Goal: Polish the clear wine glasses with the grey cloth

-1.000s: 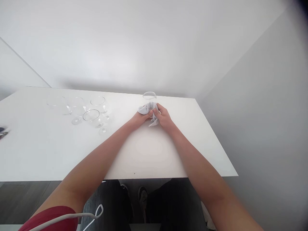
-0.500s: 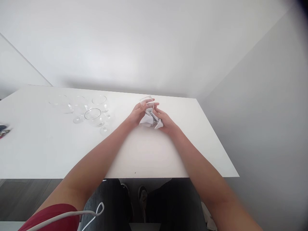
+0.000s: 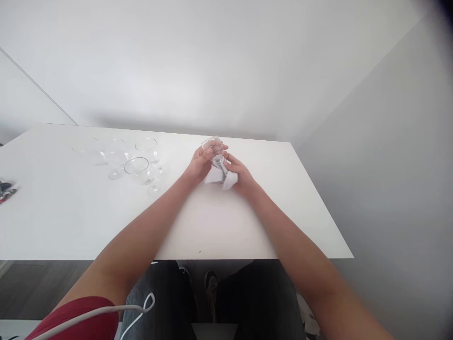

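My left hand (image 3: 202,162) is closed around the bowl of a clear stemmed wine glass (image 3: 212,144), which tilts away from me above the table. With my right hand (image 3: 238,171) I grip a white cloth (image 3: 230,180) at the lower part of the same glass. The cloth wraps the stem and hangs below it, hiding the foot. To the left stand several clear wine glasses (image 3: 136,165) in a loose group, apart from my hands.
The white table (image 3: 219,222) runs up to a pale wall (image 3: 219,66) at the back, with another wall on the right. Small dark and red items (image 3: 6,191) lie at the far left. A white cable (image 3: 106,309) crosses my left sleeve.
The wine glass has tilted and shifted slightly left and up with my left hand. The cloth around its stem has changed its fold as my right hand moved a little.
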`<state>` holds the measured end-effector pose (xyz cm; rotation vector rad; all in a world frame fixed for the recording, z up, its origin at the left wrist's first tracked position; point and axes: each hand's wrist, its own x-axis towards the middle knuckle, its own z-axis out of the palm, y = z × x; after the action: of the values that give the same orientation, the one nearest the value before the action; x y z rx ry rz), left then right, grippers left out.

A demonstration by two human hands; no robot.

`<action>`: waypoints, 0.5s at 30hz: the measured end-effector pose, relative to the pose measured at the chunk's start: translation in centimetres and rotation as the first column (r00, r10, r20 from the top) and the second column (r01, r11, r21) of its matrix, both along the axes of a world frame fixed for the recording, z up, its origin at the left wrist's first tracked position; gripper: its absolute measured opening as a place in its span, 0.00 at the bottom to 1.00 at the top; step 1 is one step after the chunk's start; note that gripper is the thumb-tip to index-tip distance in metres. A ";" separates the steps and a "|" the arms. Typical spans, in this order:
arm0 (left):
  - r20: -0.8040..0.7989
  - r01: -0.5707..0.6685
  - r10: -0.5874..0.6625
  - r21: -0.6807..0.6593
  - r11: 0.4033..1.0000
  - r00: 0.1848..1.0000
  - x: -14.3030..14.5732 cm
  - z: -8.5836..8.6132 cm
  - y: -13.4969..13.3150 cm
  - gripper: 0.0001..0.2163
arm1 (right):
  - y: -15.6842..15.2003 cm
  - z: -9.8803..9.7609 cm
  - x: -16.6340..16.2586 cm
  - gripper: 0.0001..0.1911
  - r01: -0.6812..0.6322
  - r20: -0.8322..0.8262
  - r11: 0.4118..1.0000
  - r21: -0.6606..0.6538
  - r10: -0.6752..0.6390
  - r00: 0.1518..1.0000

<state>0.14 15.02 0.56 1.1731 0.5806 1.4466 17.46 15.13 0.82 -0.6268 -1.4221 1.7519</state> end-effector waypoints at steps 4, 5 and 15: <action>0.020 0.002 -0.001 -0.032 0.999 1.000 0.1 0.1 -0.1 0.30 | -0.2 0.2 0.0 0.22 0.007 -0.006 1.000 -0.005 -0.007 1.000; 0.028 -0.026 0.027 -0.044 0.999 0.999 0.1 0.1 0.0 0.28 | -0.4 0.0 -0.2 0.21 0.093 0.040 0.992 0.087 -0.096 0.995; 0.007 -0.137 0.138 -0.036 0.990 0.990 0.0 -0.4 0.3 0.24 | 0.1 0.0 -0.2 0.19 0.028 0.030 0.999 0.014 -0.029 0.999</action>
<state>0.17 15.31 0.20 1.1162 0.6892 1.5511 17.26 15.19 0.80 -0.6657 -1.4381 1.7154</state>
